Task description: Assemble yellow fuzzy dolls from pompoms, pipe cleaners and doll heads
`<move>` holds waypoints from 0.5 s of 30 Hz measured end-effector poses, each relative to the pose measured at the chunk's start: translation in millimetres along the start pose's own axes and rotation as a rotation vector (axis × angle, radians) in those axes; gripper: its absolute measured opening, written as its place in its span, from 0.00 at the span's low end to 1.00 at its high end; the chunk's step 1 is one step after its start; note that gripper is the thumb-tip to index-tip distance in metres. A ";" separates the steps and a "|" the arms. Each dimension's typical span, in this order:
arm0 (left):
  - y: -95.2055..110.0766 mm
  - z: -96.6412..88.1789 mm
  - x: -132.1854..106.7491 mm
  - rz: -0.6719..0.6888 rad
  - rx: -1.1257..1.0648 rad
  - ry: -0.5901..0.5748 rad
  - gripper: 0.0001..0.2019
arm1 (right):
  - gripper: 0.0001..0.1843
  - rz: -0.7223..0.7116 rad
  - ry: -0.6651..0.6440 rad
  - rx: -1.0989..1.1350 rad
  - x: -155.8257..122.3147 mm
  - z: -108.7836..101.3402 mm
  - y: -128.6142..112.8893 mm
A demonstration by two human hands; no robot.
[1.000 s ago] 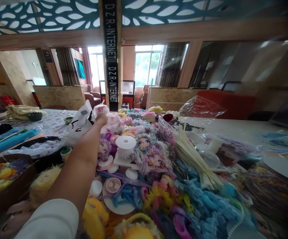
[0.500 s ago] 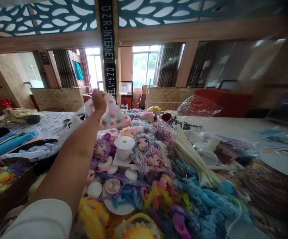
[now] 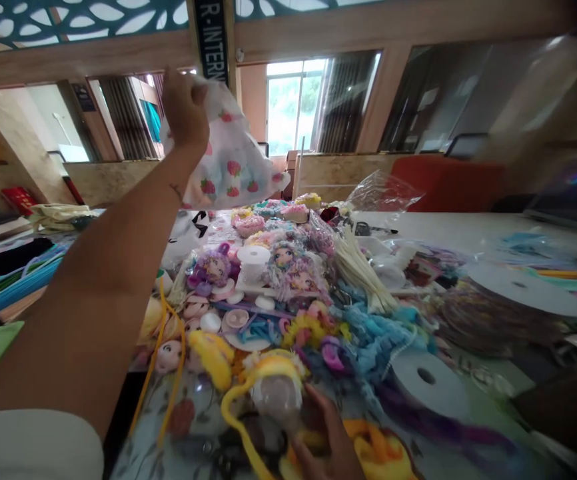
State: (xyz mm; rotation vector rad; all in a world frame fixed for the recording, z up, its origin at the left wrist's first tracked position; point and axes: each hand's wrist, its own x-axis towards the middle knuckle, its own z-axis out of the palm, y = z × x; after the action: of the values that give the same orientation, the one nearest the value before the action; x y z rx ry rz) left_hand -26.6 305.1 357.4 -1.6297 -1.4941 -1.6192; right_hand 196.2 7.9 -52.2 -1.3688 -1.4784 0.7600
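My left hand (image 3: 186, 110) is raised at upper left, its fingers closed on the top of a thin white bag (image 3: 226, 160) printed with red strawberries. The bag hangs spread out above the far end of the table. At bottom centre, my right hand (image 3: 331, 440) is curled at the right side of a yellow craft piece (image 3: 278, 363) with a clear rounded part. Thumb and forefinger seem to grip its edge; the other fingers are hidden. A yellow cord (image 3: 236, 413) curves down at its left. Dark tools on the cloth below are blurred.
Doll-face pieces (image 3: 303, 277), a white spool (image 3: 253, 263), cream cable ties (image 3: 363, 270) and blue ruffled trim (image 3: 368, 340) crowd the table. A large white reel (image 3: 428, 380) lies at right. Blue sticks (image 3: 18, 287) lie at left. A red-orange chair (image 3: 443, 180) stands behind.
My left hand has lifted the strawberry bag higher, and more of its print shows. My right hand has come into view beside the yellow craft piece. The view has tilted down.
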 end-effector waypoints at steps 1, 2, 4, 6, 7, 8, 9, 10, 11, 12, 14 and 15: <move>4.4 -16.7 -2.6 0.015 0.026 0.008 0.12 | 0.27 -0.002 -0.010 -0.030 -1.0 0.3 0.3; 7.7 -33.6 -6.5 0.067 0.075 0.030 0.15 | 0.28 -0.003 -0.031 -0.055 -2.0 -0.2 -0.4; 10.7 -67.2 -17.6 0.108 0.156 0.056 0.20 | 0.31 -0.037 -0.092 -0.111 -3.6 -2.5 -4.0; 9.0 -98.9 -32.8 0.160 0.207 0.082 0.23 | 0.34 -0.089 -0.102 -0.155 -4.9 -4.8 -9.1; 6.8 -113.6 -41.9 0.182 0.226 0.092 0.24 | 0.36 -0.123 -0.113 -0.175 -5.5 -5.6 -11.7; 4.1 -127.4 -52.3 0.200 0.242 0.101 0.23 | 0.38 -0.154 -0.119 -0.205 -5.9 -6.2 -14.1; 1.2 -140.3 -64.1 0.220 0.249 0.118 0.22 | 0.40 -0.184 -0.133 -0.240 -6.0 -6.8 -16.2; -1.5 -152.5 -77.2 0.249 0.231 0.131 0.20 | 0.40 -0.200 -0.144 -0.277 -5.6 -7.8 -17.8; -3.7 -164.1 -91.7 0.288 0.195 0.150 0.19 | 0.39 -0.206 -0.144 -0.312 -4.5 -9.5 -18.9; -5.4 -175.1 -107.4 0.301 0.151 0.187 0.17 | 0.37 -0.201 -0.129 -0.347 -2.6 -12.4 -19.5; -6.9 -195.8 -141.4 0.311 0.082 0.248 0.10 | 0.30 -0.201 -0.082 -0.411 2.5 -22.5 -19.6; -7.0 -205.3 -159.0 0.331 0.058 0.278 0.09 | 0.26 -0.207 -0.047 -0.435 4.9 -29.7 -19.6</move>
State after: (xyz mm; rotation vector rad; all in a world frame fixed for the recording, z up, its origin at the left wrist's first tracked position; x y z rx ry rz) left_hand -89.0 70.5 264.9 -1.4579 -1.0596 -1.5257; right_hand 216.5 4.5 -22.7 -1.4872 -1.8638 0.3499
